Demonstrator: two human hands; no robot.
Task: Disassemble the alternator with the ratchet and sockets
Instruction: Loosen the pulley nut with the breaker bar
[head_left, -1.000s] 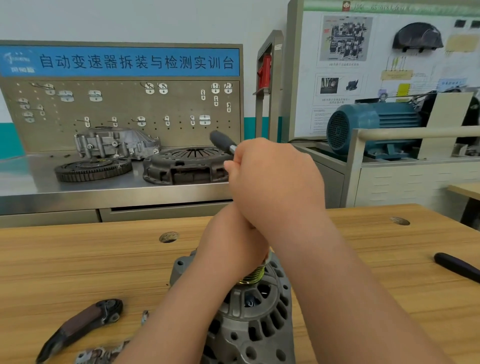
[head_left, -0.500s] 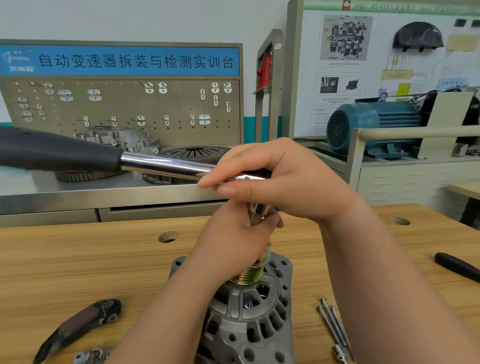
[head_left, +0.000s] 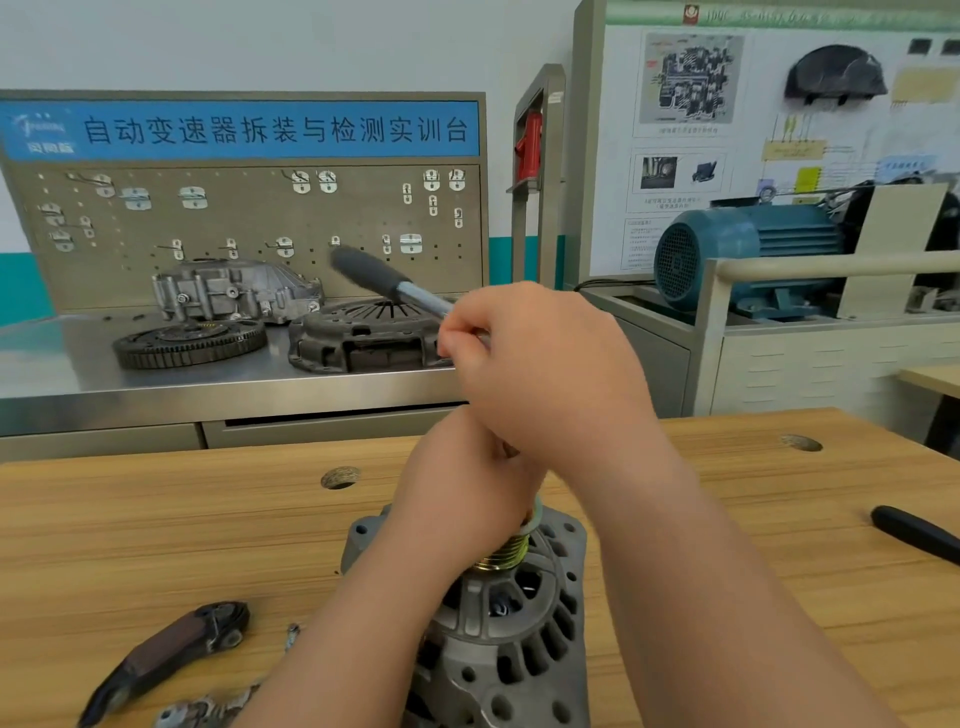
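Early stage, I reckon: left hand grips brass ribbed pulley, right hand clamps black-handled steel ratchet; grey cast alternator housing unsplit.

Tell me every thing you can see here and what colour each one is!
wooden table: one, light brown, in front
alternator: one, grey, on the table, front middle
pulley: one, brass-coloured, atop the alternator
ratchet: one, black grip, silver shaft, above the alternator
brown-and-black part: one, on the table, front left
black handle: one, table's right edge
toothed ring: one, dark, on the steel bench behind
clutch cover: one, dark grey, beside the ring
metal housing: one, silver, behind those two
motor: one, blue, back right
left hand: one, gripping the pulley's top
right hand: one, holding the ratchet's shaft
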